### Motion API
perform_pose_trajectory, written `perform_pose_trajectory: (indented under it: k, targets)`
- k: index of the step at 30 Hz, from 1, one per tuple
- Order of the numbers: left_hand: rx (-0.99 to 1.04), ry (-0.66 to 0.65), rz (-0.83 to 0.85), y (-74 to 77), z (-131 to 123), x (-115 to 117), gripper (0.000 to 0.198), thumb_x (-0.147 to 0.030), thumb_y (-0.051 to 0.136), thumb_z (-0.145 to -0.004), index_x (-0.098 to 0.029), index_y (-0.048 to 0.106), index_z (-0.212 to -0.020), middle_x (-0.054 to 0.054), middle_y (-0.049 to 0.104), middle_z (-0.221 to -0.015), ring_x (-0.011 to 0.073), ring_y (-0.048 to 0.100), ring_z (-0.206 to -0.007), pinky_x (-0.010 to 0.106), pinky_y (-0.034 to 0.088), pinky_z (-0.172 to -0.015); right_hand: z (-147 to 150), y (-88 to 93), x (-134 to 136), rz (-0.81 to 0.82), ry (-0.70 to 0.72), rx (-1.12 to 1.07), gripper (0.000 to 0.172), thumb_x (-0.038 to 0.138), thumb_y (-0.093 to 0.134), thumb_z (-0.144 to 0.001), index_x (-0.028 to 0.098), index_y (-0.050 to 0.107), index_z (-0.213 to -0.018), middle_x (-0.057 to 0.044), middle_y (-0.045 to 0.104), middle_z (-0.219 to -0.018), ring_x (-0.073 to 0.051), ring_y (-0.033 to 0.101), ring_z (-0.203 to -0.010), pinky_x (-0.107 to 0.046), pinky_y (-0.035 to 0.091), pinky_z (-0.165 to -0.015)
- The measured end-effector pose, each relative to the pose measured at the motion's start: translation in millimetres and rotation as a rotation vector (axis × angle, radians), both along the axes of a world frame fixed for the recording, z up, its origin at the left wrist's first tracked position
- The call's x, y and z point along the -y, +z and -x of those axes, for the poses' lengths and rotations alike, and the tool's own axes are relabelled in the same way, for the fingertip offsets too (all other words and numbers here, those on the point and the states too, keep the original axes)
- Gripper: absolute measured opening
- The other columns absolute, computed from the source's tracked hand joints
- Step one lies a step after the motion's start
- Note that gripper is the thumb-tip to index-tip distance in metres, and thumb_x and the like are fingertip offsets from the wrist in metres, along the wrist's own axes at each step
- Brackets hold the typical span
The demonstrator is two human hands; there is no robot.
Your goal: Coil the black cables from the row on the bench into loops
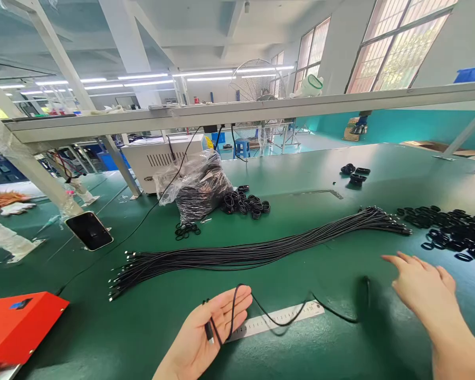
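Thin black cable (233,316) lies across our open left hand (206,332), looped over the palm, with its dark connector (209,331) resting near the heel of the hand. The grip is wide: the fingers stretch out flat and do not close around anything. From the palm, the cable dips to the right across a steel ruler (277,319) and reaches a blurred upright bend just beyond our right hand's fingertips. Our right hand (423,290) hovers above the table, its fingers spread wide and holding nothing, nearest that bend.

Both hands work over a dark green table mat (142,338). Just beyond them, a long bundle of black cables (253,250) lies straight across the mat, its metal-tipped ends fanned out at the near left. To the right, a heap of black rubber rings (451,232) sits beside the bundle's far end. A smaller heap of black rings (245,203) lies farther away, next to a clear plastic bag stuffed with black coils (196,184).

A red metal box (19,327) sits at the near left edge, and a black tablet (89,230) lies on the mat to the far left. A white ventilated machine (160,161) stands beyond the bag, under a long grey metal shelf (237,113).
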State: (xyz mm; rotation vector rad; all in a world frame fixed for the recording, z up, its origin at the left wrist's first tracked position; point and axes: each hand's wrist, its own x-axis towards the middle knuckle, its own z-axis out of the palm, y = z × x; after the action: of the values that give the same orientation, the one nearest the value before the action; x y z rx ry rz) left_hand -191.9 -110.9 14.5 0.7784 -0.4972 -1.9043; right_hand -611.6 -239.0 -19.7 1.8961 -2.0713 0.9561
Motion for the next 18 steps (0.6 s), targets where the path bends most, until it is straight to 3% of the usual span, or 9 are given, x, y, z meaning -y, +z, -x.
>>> perform_pose_trajectory:
  k: [1, 2, 5, 8, 11, 15, 18]
  targets:
    - [0.044, 0.043, -0.023, -0.9, 4.5, -0.3, 0.033, -0.023, 0.053, -0.090, -0.008, 0.068, -0.116, 0.016, 0.057, -0.136, 0.0291, 0.047, -0.131, 0.040, 0.030, -0.116, -21.5, 5.5, -7.4, 0.013, -0.001, -0.034, 0.030, 0.011, 0.046, -0.071, 0.022, 0.069, -0.086, -0.019, 0.068, -0.103, -0.038, 0.060, -0.104, -0.063, 0.038, -0.092]
    - [0.090, 0.091, -0.053, -1.9, 8.7, -0.3, 0.030, -0.021, 0.057, -0.088, -0.010, 0.069, -0.113, 0.015, 0.058, -0.135, 0.0280, 0.048, -0.131, 0.039, 0.031, -0.116, -47.9, 13.0, -18.2, 0.032, 0.118, -0.040, 0.035, 0.012, 0.043, -0.075, 0.020, 0.068, -0.099, -0.018, 0.064, -0.117, -0.036, 0.057, -0.111, -0.061, 0.038, -0.096]
    - [0.203, 0.201, -0.118, -1.9, 17.7, -0.5, 0.024, -0.018, 0.066, -0.082, -0.015, 0.072, -0.105, 0.010, 0.062, -0.131, 0.0241, 0.050, -0.129, 0.034, 0.033, -0.114, -138.9, 38.1, -60.0, -0.011, 0.655, 0.150, 0.042, 0.015, 0.036, -0.090, 0.028, 0.057, -0.124, -0.007, 0.054, -0.136, -0.025, 0.045, -0.129, -0.051, 0.037, -0.107]
    - [0.281, 0.148, -0.050, 5.0, 20.8, -3.8, 0.016, -0.020, 0.069, -0.081, -0.018, 0.073, -0.096, 0.008, 0.070, -0.117, 0.0223, 0.058, -0.118, 0.033, 0.042, -0.105, -209.0, 52.9, -90.0, -0.193, 1.135, 0.218, 0.041, 0.017, 0.038, -0.095, 0.032, 0.052, -0.130, -0.003, 0.051, -0.140, -0.018, 0.040, -0.134, -0.044, 0.032, -0.113]
    - [0.426, 0.092, 0.026, 11.8, 19.9, -10.2, 0.012, -0.025, 0.070, -0.081, -0.020, 0.071, -0.091, 0.005, 0.073, -0.100, 0.0191, 0.064, -0.098, 0.031, 0.049, -0.092, -239.3, 56.2, -96.9, -0.261, 1.263, 0.312, 0.036, 0.019, 0.040, -0.097, 0.028, 0.052, -0.131, -0.004, 0.055, -0.136, -0.016, 0.045, -0.130, -0.042, 0.026, -0.117]
    - [0.680, 0.094, 0.098, 9.5, 16.0, -16.9, 0.012, -0.029, 0.065, -0.083, -0.021, 0.068, -0.092, 0.004, 0.072, -0.094, 0.0194, 0.062, -0.092, 0.030, 0.050, -0.085, -246.8, 61.8, -91.0, -0.332, 1.270, 0.398, 0.032, 0.023, 0.043, -0.098, 0.027, 0.055, -0.128, -0.004, 0.060, -0.129, -0.016, 0.050, -0.125, -0.041, 0.023, -0.117]
    - [0.877, -0.021, 0.172, 9.0, 16.4, -18.2, 0.013, -0.022, 0.064, -0.081, -0.020, 0.069, -0.093, 0.005, 0.071, -0.094, 0.0218, 0.061, -0.092, 0.031, 0.050, -0.083, -248.0, 69.3, -87.2, -0.435, 1.271, 0.378, 0.034, 0.031, 0.054, -0.094, 0.026, 0.057, -0.127, -0.003, 0.066, -0.119, -0.019, 0.058, -0.112, -0.043, 0.024, -0.115]
